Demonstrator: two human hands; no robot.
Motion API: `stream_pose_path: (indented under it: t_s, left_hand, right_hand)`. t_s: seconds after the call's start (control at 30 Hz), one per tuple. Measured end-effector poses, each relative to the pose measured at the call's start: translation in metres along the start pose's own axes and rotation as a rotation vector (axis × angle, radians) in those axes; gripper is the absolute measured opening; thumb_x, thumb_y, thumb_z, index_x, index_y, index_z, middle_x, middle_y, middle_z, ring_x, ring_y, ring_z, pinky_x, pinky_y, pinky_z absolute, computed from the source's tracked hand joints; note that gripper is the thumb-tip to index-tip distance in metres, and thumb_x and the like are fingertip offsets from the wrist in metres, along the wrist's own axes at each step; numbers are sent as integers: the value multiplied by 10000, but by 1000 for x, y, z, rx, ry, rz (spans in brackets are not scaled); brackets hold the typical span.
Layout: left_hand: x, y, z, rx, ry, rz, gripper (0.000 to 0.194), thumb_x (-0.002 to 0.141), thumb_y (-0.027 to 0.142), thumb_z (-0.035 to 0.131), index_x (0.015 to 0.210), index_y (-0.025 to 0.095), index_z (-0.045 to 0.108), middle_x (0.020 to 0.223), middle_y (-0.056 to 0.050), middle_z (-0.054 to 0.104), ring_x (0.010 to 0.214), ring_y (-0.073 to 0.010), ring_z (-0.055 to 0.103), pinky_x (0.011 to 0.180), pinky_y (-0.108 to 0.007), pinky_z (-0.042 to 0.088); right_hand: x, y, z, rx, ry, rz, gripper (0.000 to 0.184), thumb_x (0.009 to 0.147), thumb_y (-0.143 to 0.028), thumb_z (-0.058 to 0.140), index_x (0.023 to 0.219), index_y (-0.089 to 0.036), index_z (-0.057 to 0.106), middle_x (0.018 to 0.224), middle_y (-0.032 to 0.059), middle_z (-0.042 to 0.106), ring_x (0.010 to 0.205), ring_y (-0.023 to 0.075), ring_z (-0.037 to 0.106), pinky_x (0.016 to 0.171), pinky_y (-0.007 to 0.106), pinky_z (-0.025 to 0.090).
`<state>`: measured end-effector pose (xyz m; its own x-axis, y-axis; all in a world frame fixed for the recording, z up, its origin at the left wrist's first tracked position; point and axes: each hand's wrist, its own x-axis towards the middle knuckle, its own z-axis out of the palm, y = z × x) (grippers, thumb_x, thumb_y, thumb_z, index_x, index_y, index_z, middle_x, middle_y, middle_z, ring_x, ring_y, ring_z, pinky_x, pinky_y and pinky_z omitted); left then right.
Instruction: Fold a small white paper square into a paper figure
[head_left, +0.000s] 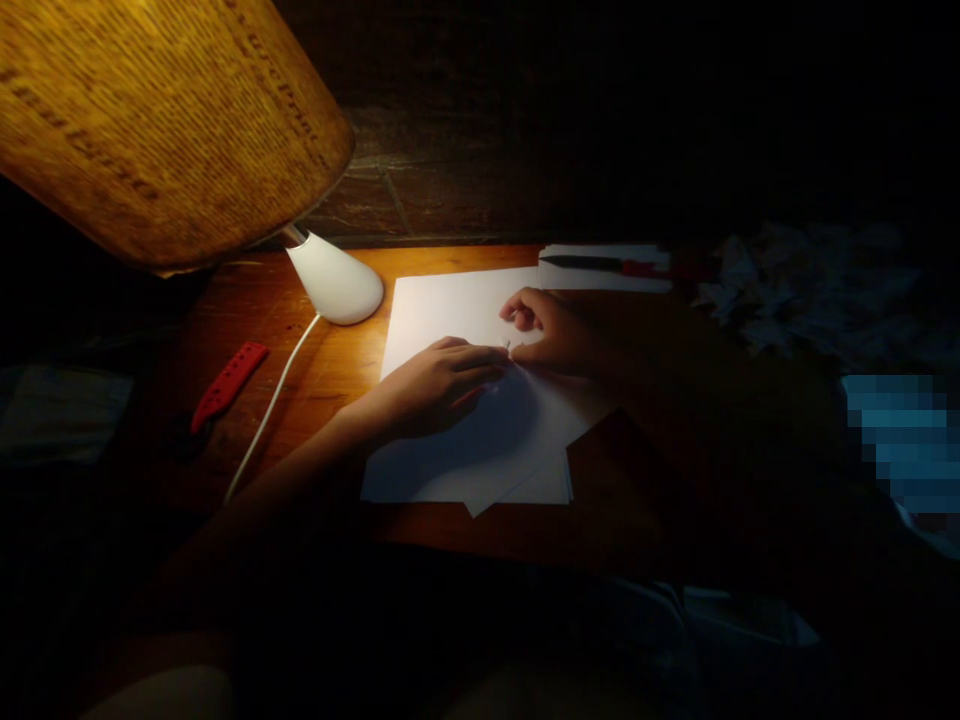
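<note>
A stack of white paper sheets lies on a wooden table under lamp light. My left hand rests on the top sheet, fingers stretched toward the right, with something thin and red under them. My right hand sits just beyond it, fingers curled and pinched on a small pale thing where both hands meet. What that thing is I cannot make out.
A lamp with a woven shade and white base stands at the left, its cord trailing forward. A red strip lies left. A pen rests on paper at the back. Crumpled paper is right.
</note>
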<state>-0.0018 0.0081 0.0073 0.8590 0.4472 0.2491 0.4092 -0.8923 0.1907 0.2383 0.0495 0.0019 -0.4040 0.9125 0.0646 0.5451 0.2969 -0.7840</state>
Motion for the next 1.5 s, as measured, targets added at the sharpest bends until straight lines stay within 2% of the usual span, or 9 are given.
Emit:
stream_pose_path:
  t_s: [0.27, 0.5, 1.13, 1.33, 1.5]
  left_hand:
    - [-1, -1, 2, 6, -25, -33, 317, 1046, 134, 539, 1315, 199, 692, 1408, -134, 731, 1183, -234, 747, 1041, -420, 591]
    - [-1, -1, 1, -3, -42, -43, 284, 1054, 143, 532, 1280, 215, 689, 1391, -115, 738, 1160, -228, 750, 1028, -421, 594]
    - [0, -2, 2, 7, 6, -34, 286, 1026, 133, 539, 1256, 197, 697, 1286, -101, 766, 1057, -205, 760, 1011, -391, 583]
    - [0, -1, 0, -19, 8, -19, 282, 1048, 122, 523, 1263, 192, 691, 1358, -120, 746, 1157, -226, 753, 1013, -393, 573]
    - [0, -1, 0, -21, -3, -24, 309, 1058, 128, 532, 1315, 206, 685, 1418, -121, 730, 1172, -222, 747, 1024, -398, 574]
  right_hand:
    - [0, 3, 2, 15, 19, -24, 370, 654, -239, 785, 985, -237, 620, 953, 34, 646, 906, 233, 570, 817, 388, 450]
    - [-2, 2, 1, 11, 24, -17, 351, 675, -199, 782, 987, -232, 624, 947, 41, 649, 902, 239, 573, 826, 403, 450]
    - [-3, 6, 2, -20, 44, -74, 357, 709, -304, 829, 983, -239, 610, 990, 51, 663, 927, 239, 566, 822, 388, 460]
    - [0, 13, 4, 6, 32, -60, 383, 658, -157, 718, 1023, -241, 639, 985, 39, 676, 926, 246, 581, 851, 403, 468]
    - [2, 13, 2, 10, 7, -42, 403, 654, -166, 732, 1041, -239, 649, 990, 42, 675, 909, 238, 567, 842, 403, 467]
